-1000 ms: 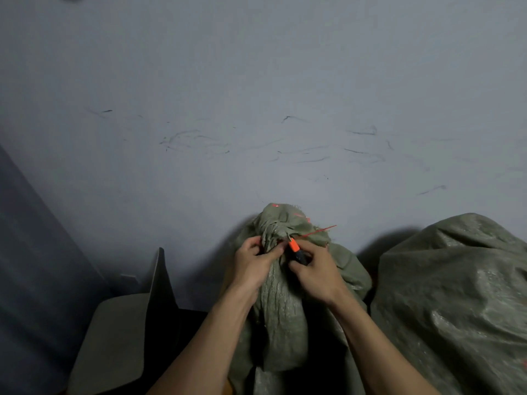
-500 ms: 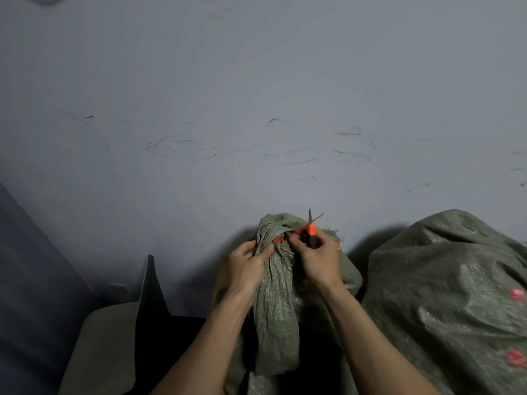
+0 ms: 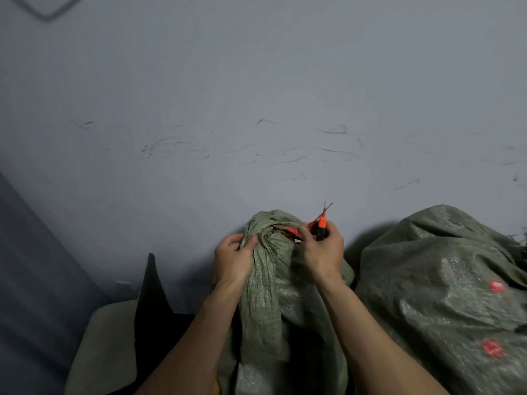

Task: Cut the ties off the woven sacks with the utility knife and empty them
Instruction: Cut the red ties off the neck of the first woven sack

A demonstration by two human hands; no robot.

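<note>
A dull green woven sack [image 3: 265, 280] stands against a scuffed grey wall [image 3: 256, 95]. Its cloth is creased and coarse, and its top is gathered into a twisted neck with a bunched knob above. An orange tie [image 3: 291, 231] lies on the right side of that neck, and a thin orange tail sticks up past it toward the wall.

The left hand [image 3: 232, 260] grips the left side of the neck, fingers curled into the cloth. The right hand [image 3: 322, 252] is clenched round a utility knife [image 3: 322, 226] with an orange and black body, held just beside the tie with its tip pointing up. The blade is too blurred to tell whether it touches the tie.

A second sack [image 3: 442, 295], bulging, of the same green weave with red printed marks, sits just to the right. At the lower left are a pale cardboard flap [image 3: 99, 337] and a dark panel [image 3: 151, 295].
</note>
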